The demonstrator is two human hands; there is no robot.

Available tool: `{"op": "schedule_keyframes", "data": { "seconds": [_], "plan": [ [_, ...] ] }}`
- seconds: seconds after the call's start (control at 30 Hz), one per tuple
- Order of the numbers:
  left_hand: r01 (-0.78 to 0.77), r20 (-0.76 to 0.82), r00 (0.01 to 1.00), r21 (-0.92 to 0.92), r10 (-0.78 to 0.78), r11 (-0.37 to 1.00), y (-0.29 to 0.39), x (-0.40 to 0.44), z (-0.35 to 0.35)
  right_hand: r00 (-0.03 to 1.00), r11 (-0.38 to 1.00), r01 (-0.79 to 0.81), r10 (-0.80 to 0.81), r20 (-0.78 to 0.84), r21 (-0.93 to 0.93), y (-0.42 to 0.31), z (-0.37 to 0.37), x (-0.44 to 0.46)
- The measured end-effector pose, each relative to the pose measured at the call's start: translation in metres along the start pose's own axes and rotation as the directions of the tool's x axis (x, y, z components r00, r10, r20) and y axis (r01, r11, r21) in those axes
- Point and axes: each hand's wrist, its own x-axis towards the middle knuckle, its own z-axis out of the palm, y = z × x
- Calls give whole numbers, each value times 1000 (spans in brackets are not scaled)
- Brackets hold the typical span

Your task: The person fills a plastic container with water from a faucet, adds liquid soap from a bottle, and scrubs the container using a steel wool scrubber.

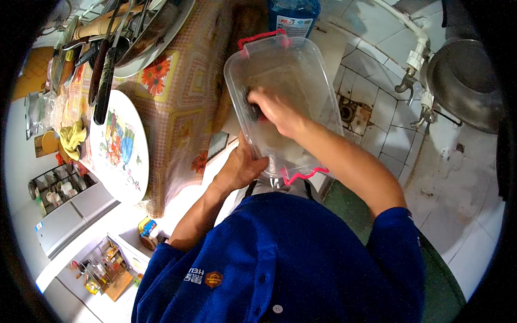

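A clear plastic tub (318, 81) with pink-red handles stands in front of my body, with cloudy, greyish contents at its bottom. My left hand (245, 166) grips the tub's near left rim, thumb over the edge. Inside the tub, my right hand (272, 110) is closed near the left wall, around something dark that its fingers mostly hide; I cannot make out what it is.
A table with a patterned cloth (183, 91) is at the left, bearing a floral plate (119, 145) and pans (156, 37). Beyond the tub stands a blue liquid bottle (293, 16). Taps (409, 83) and a metal basin (466, 83) are at the right.
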Motion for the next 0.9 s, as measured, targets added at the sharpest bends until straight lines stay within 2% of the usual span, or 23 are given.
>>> {"op": "schedule_keyframes", "data": {
  "seconds": [0.07,0.1,0.13,0.17,0.23,0.27,0.33,0.37,0.43,0.5,0.57,0.63,0.7,0.73,0.77,0.8,0.83,0.9],
  "plan": [
    [10,3,1000,15,-10,1000,-3,1,3,987,990,140,-138,-86,27,-17,7,13],
    [27,11,1000,32,-27,999,-4,1,4,984,985,153,-159,-76,-76,7,8,31],
    [-26,-22,999,33,27,999,0,0,5,982,970,164,-178,-67,-179,12,9,37],
    [-27,-20,999,34,28,999,-1,0,5,981,970,164,-179,-70,-179,23,5,30],
    [-72,-15,997,87,74,994,-2,1,4,1000,989,-6,10,24,-151,28,-2,-5],
    [-69,-21,997,81,71,994,-1,1,4,999,988,-8,13,31,-155,26,-2,-12],
    [-9,14,1000,85,8,996,4,3,4,981,968,190,-183,63,-161,-2,-1,-28],
    [-9,12,1000,83,8,997,2,3,5,981,968,191,-182,65,-163,-17,2,-31],
    [3,-17,1000,234,1,972,-3,7,7,956,829,165,-267,-119,-534,-45,15,-31],
    [-16,-51,998,207,27,978,-7,6,11,964,865,185,-252,-83,-467,-57,13,-8],
    [-31,-92,995,176,48,984,-8,5,11,939,875,195,-298,-174,-444,-61,15,8],
    [-14,-80,996,178,29,984,-4,4,10,930,842,234,-339,-140,-486,-57,16,-4],
    [7,-105,994,196,13,981,-11,9,14,958,752,194,-282,-41,-630,-49,18,-36],
    [-184,-91,974,216,207,959,-38,19,22,937,712,223,-345,-55,-666,-41,19,-49],
    [-219,-61,968,260,242,940,-44,20,25,910,673,256,-409,-61,-695,-35,19,-56],
    [-255,-31,960,301,277,919,-50,20,28,943,698,198,-326,-59,-689,-41,16,-54],
    [-139,-48,985,334,164,932,-36,15,25,968,720,152,-248,-46,-677,-51,17,-48],
    [88,-124,991,355,-47,931,-3,4,20,966,703,109,-241,-92,-703,-67,19,-18]
  ]
}}
